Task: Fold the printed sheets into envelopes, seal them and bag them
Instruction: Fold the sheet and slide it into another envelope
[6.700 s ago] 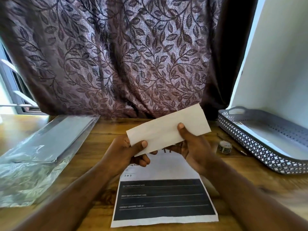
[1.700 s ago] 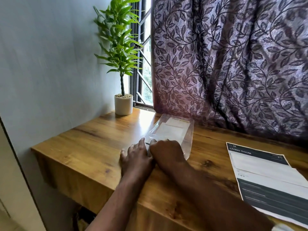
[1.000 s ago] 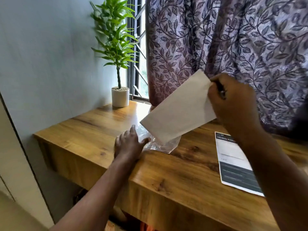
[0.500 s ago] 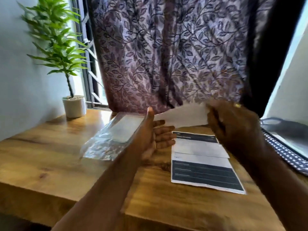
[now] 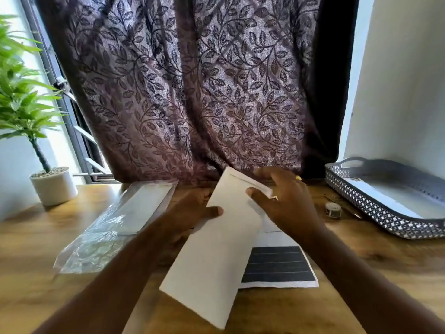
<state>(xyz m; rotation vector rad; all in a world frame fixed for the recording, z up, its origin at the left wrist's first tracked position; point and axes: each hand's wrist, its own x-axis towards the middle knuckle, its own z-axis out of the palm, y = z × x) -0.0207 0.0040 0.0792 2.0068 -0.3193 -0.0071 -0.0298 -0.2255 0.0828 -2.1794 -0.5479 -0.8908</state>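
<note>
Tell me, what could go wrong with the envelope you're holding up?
The envelope is pinched only near its top by the left hand and right hand, so its long lower end hangs free and might bend or crease. It also hangs over the printed sheet, so lowering it could nudge that sheet. The plastic bag looks crumpled, so sliding the envelope in might snag.

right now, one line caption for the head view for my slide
Both hands, left hand and right hand, hold a white envelope above a printed sheet on the wooden table.
</note>
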